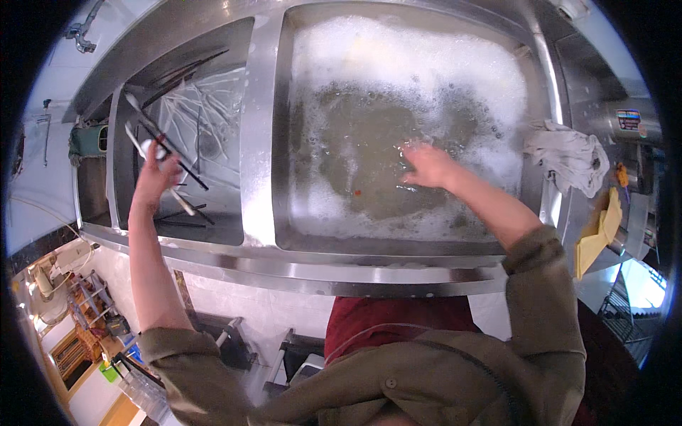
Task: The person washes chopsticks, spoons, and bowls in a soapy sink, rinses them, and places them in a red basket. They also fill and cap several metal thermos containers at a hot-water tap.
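Observation:
My left hand is over the smaller left sink basin, blurred, its thumb and forefinger apart. A long dark stick with a pale rounded end and a long pale stick cross at the fingers, with a small white rounded thing beside them. Whether the hand grips them or they are loose is unclear. My right hand dips its fingertips into the cloudy water of the large basin. Thumb and fingers are spread there, with nothing visible between them; the tips are partly under water.
White foam rings the water, where a small orange scrap floats. More dark sticks lie in the left basin. A grey cloth hangs over the right rim, near a folded yellow cloth. A green container stands far left.

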Tool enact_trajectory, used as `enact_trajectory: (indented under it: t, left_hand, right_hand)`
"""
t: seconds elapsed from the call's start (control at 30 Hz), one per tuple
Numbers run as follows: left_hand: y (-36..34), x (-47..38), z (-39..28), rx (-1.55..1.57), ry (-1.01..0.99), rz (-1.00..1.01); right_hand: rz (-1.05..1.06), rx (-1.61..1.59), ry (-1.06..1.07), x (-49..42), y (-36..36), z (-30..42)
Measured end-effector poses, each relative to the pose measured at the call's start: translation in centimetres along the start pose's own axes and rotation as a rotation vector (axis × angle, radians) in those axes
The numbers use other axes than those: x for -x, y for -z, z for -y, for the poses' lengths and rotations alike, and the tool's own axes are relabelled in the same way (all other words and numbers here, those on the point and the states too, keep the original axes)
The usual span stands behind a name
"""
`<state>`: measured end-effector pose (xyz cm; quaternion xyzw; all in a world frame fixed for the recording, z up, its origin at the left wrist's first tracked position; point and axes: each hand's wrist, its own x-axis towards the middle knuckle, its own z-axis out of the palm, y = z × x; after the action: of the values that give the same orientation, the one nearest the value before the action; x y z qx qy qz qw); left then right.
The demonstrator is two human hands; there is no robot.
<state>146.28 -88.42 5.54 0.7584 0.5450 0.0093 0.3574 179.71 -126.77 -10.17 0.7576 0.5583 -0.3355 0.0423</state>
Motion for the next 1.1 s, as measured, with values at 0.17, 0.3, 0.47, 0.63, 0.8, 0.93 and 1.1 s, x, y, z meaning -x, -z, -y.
enact_trajectory:
  t: [0.17, 0.3, 0.47, 0.63, 0.8, 0.93, 1.1]
  left_hand:
    - [0.0, -2.4, 6.5, -0.528, -0.381, -0.145]
    - [-3.6, 2.4, -0.7, -0.276, -0.467, -0.048]
    - [-7.3, 6.9, -8.4, -0.221, -0.659, 0.051]
    - [-10.8, 7.2, -11.9, -0.092, -0.802, 0.150]
    - [-16.8, 7.1, -12.3, -0.266, -0.974, 0.400]
    - [-24.2, 6.5, -10.7, -0.530, -1.305, 0.403]
    - [-27.9, 5.7, -14.2, -0.572, -1.010, 0.685]
  right_hand:
    - [0.009, -0.299, -0.001, -8.5, -2.4, 5.2]
    - [0.184, -0.295, -0.004, -9.0, -6.1, 7.9]
    - [0.456, -0.239, 0.005, -7.3, -9.2, 10.6]
    - [0.731, -0.370, 0.000, -5.6, -4.9, 10.1]
    - [0.801, -1.148, 0.019, -1.6, -2.1, 6.5]
    - [0.679, -1.295, 0.064, 0.1, 0.7, 3.4]
    - [0.576, -1.751, 0.040, 1.9, 2.2, 1.6]
